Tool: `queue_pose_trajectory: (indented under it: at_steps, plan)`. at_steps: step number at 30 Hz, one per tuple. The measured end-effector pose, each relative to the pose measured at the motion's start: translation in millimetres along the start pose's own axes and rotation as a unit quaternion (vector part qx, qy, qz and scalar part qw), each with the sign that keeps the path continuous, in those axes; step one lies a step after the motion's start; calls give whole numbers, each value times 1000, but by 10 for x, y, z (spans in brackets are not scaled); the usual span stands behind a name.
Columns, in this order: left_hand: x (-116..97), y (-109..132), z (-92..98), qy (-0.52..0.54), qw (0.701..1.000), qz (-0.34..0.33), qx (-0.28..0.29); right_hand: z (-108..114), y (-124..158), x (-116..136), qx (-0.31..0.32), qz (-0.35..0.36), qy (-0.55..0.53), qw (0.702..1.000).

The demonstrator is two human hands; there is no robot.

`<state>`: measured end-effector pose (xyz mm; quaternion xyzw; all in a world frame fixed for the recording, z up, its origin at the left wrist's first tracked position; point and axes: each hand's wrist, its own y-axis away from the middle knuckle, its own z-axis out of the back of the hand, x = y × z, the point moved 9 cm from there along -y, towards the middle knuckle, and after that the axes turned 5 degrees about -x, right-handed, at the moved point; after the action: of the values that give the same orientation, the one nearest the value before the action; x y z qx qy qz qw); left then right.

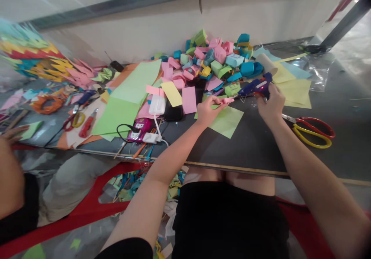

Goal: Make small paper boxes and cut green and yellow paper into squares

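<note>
My right hand [271, 101] is wrapped round the handle of a dark blue glue gun [255, 86], which shows a small red light. Its nozzle points left, at or very near a small folded pink paper piece [226, 101]. That piece is pinched between the fingers of my left hand [209, 110]. Beneath my left hand a green paper sheet [227, 121] lies on the dark table. Red-and-yellow-handled scissors [313, 129] rest beside my right wrist. Behind both hands rises a heap of folded paper pieces [217, 56] in pink, blue, green and yellow.
Left of me are green paper sheets [124, 104], a pink power socket [139, 129] with cables, a white charger [157, 104] and a black phone [173, 113]. A co-worker's hand [14, 132] is at far left. Yellow sheets [295, 93] and clear plastic [319, 70] lie at right.
</note>
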<state>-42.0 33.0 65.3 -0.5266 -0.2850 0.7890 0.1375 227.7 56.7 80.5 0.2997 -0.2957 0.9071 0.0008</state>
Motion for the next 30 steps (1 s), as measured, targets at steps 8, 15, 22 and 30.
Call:
queue_pose_trajectory:
  at_steps: [8, 15, 22, 30]
  plan:
    - [-10, 6, 5, 7, 1000, 10, -7, 3, -17, -36, -20, -4, -19, 1000]
    - [63, 9, 87, 35, 997, 12, -69, 238, -216, -472, -48, -145, 44, 987]
    - [171, -21, 134, 110, 986, 23, -121, 549, -136, -691, -65, -293, 157, 941]
    - [256, -33, 143, 120, 982, 40, -137, -340, -343, 637, 128, 91, 64, 986]
